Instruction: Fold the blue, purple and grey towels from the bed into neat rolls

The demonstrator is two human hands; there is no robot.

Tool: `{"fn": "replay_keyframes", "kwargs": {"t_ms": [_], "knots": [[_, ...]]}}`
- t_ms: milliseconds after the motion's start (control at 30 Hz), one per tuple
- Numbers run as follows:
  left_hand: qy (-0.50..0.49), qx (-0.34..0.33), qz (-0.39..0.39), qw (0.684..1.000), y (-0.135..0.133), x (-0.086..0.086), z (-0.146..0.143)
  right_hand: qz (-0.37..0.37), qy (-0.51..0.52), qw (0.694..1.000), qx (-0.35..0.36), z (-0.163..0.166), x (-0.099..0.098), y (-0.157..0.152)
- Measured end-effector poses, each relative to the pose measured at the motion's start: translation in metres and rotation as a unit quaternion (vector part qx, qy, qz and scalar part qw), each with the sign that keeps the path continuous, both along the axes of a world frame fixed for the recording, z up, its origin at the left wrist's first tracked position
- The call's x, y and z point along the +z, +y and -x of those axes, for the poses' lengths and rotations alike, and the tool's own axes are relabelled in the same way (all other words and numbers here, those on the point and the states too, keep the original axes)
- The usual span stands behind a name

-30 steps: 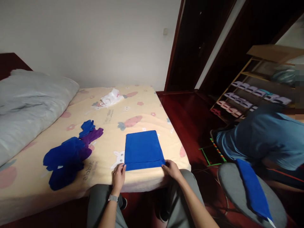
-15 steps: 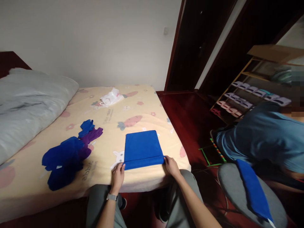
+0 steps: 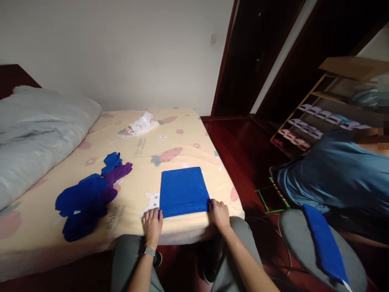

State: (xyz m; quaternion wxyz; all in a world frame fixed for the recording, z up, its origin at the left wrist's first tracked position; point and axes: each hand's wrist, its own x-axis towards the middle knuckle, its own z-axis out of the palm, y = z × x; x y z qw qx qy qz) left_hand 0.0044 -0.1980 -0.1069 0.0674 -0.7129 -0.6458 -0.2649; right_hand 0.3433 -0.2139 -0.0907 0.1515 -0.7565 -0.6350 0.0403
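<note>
A blue cloth (image 3: 184, 186) lies flat on the bed in front of me, with a narrow strip folded over along its near edge. My left hand (image 3: 152, 225) is closed on its near left corner, the thumb against the fabric. At the near right corner, my right hand (image 3: 219, 215) pinches the end of the folded strip. Part of each corner is hidden under the fingers. To the left lies a loose pile of blue cloths (image 3: 82, 198), with a purple cloth (image 3: 118, 173) tucked among them.
A crumpled white plastic bag (image 3: 144, 123) lies farther back on the patterned bedsheet (image 3: 170, 140). A grey quilt (image 3: 39, 129) covers the bed's left side. At right, a person in a blue shirt (image 3: 331, 170) is beside a grey stool (image 3: 293, 227) bearing a blue cloth strip (image 3: 325, 243); a shoe rack (image 3: 314, 95) stands behind.
The folded strip looks flatter. My left hand has shifted slightly right and its fingers now lie lower over the bed; my right hand stays at its corner.
</note>
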Motion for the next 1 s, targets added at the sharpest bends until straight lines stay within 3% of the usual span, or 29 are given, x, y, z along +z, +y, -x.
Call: {"fn": "replay_keyframes", "kwargs": {"t_ms": [67,133,267,333,400,533,767,1000], "knots": [[-0.009,0.005,-0.011,1.000,-0.005,0.007,-0.007,-0.042,0.005,0.999,-0.011,0.006,0.005,-0.003],[-0.010,-0.034,-0.013,0.999,-0.012,0.012,-0.019,-0.085,0.019,0.996,0.011,0.020,0.011,-0.008],[0.039,-0.204,0.030,0.978,-0.027,0.013,-0.056,-0.107,0.046,0.972,0.207,0.066,0.011,-0.021],[0.070,-0.250,0.052,0.964,-0.030,0.008,-0.069,-0.090,0.038,0.955,0.280,0.085,0.003,-0.025],[0.090,-0.265,0.066,0.958,-0.029,0.003,-0.073,-0.071,0.027,0.949,0.307,0.094,-0.008,-0.026],[0.101,-0.264,0.092,0.955,-0.021,-0.003,-0.052,-0.060,0.010,0.948,0.314,0.077,-0.020,-0.023],[0.099,-0.262,0.112,0.954,-0.011,0.006,0.002,-0.042,-0.018,0.967,0.249,0.018,-0.024,-0.019],[0.073,-0.315,0.121,0.938,0.001,0.019,0.040,-0.036,-0.020,0.957,0.288,-0.012,-0.018,-0.015]]}}
